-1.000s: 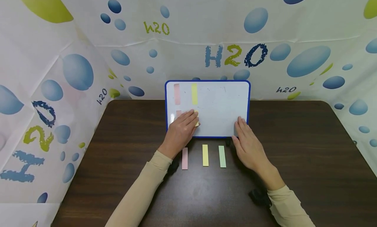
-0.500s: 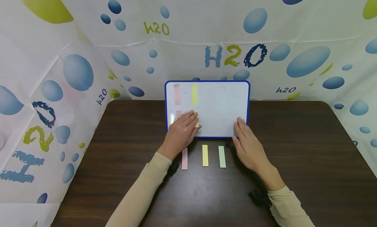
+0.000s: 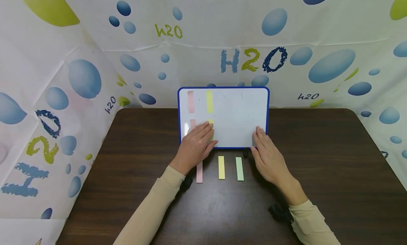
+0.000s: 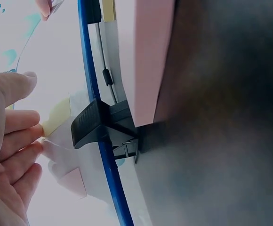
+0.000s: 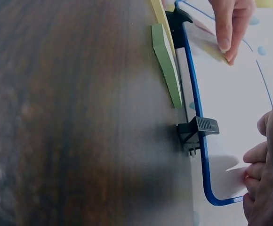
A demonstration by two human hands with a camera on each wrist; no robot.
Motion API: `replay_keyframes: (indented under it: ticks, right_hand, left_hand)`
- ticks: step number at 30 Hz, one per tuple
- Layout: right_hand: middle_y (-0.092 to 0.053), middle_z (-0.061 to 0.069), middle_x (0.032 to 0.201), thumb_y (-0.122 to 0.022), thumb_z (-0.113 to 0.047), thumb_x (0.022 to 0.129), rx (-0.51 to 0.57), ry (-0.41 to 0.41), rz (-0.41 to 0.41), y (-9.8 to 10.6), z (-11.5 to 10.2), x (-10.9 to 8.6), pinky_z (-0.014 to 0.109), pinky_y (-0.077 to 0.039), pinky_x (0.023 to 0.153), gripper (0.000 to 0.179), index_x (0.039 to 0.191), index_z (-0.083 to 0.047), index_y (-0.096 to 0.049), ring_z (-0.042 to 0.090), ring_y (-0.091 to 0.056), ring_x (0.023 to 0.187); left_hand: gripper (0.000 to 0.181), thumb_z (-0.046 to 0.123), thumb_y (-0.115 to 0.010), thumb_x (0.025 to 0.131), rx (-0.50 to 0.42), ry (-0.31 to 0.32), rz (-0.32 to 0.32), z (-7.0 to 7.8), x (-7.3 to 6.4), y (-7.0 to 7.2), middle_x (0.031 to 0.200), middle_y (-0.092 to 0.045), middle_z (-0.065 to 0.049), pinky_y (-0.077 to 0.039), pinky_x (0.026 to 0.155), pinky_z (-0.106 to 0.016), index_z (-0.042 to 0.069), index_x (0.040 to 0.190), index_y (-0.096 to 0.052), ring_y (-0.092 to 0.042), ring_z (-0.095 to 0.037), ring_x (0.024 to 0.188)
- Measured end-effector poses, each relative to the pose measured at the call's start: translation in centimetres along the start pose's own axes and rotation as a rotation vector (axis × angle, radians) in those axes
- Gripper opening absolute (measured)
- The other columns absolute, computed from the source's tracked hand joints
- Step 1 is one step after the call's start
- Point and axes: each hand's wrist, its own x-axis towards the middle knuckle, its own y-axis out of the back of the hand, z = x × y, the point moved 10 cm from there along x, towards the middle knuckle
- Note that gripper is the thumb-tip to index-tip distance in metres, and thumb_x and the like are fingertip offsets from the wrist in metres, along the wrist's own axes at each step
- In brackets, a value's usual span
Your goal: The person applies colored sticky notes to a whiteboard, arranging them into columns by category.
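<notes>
A blue-framed whiteboard (image 3: 238, 124) leans upright at the back of the table. On its upper left are a pink sticky strip (image 3: 190, 101) and a yellow sticky strip (image 3: 209, 101). Below them, a second pink strip (image 3: 193, 123) and a second yellow strip (image 3: 211, 121) are partly covered by my left hand (image 3: 194, 146). Its straight fingers lie over the lower yellow strip against the board, thumb spread to the right. With fingers extended, my right hand (image 3: 270, 158) rests at the board's lower right corner.
In front of the board lie a pink pad (image 3: 199, 175), a yellow pad (image 3: 221, 168) and a green pad (image 3: 240, 169) of sticky strips. Black clips, such as the left clip (image 4: 90, 125) and the right clip (image 5: 203, 126), sit on the board's bottom edge. A printed curtain (image 3: 203, 64) hangs behind.
My left thumb has moved down and away from the lower yellow strip, and that hand has slid slightly down. The strip's top now shows above the fingertips. My right hand has stayed in place.
</notes>
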Motion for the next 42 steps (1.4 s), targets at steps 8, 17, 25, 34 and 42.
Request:
replay_keyframes:
  ticks: [8,17,25,34,42]
  right_hand:
    - [-0.023,0.021,0.168,-0.042,-0.024,0.109,-0.002,-0.002,-0.005,-0.04,-0.09,-0.10,0.056,-0.025,0.127,0.056,0.155,0.006,-0.034,0.036,-0.022,0.157]
    - [-0.021,0.021,0.168,-0.041,-0.024,0.109,0.011,-0.002,-0.011,-0.08,0.01,-0.06,0.050,-0.020,0.130,0.056,0.155,0.007,-0.033,0.036,-0.021,0.157]
    - [-0.022,0.022,0.168,-0.042,-0.023,0.108,0.004,-0.003,-0.013,-0.11,-0.12,-0.18,0.053,-0.023,0.128,0.056,0.155,0.007,-0.034,0.037,-0.021,0.157]
    - [-0.025,0.021,0.167,-0.042,-0.024,0.109,0.005,-0.014,-0.015,0.03,0.16,-0.23,0.054,-0.024,0.128,0.054,0.154,0.006,-0.037,0.037,-0.024,0.156]
    - [-0.024,0.020,0.167,-0.042,-0.027,0.109,0.019,-0.012,-0.027,-0.13,0.16,-0.21,0.052,-0.021,0.129,0.056,0.154,0.005,-0.036,0.036,-0.023,0.157]
  left_hand:
    - [0.037,0.026,-0.073,0.095,-0.005,0.007,-0.014,0.21,-0.41,0.03,0.134,-0.068,-0.013,-0.048,0.114,-0.040,0.002,0.123,-0.073,-0.064,-0.028,0.130]
    - [0.036,0.026,-0.072,0.096,-0.002,0.011,-0.024,0.30,-0.58,-0.11,0.136,-0.068,-0.013,-0.048,0.115,-0.040,0.002,0.124,-0.073,-0.063,-0.027,0.131]
    - [0.034,0.023,-0.070,0.097,-0.005,0.012,-0.024,0.35,-0.81,-0.27,0.135,-0.068,-0.013,-0.047,0.115,-0.039,0.002,0.124,-0.072,-0.062,-0.027,0.132]
    - [0.032,0.020,-0.069,0.097,-0.043,0.027,-0.029,0.23,-0.89,-0.56,0.136,-0.068,-0.012,-0.045,0.117,-0.037,0.002,0.124,-0.072,-0.061,-0.026,0.133]
    - [0.032,0.019,-0.071,0.096,-0.051,0.034,-0.025,0.07,-1.04,-0.50,0.136,-0.068,-0.012,-0.046,0.116,-0.038,0.002,0.123,-0.073,-0.061,-0.027,0.133]
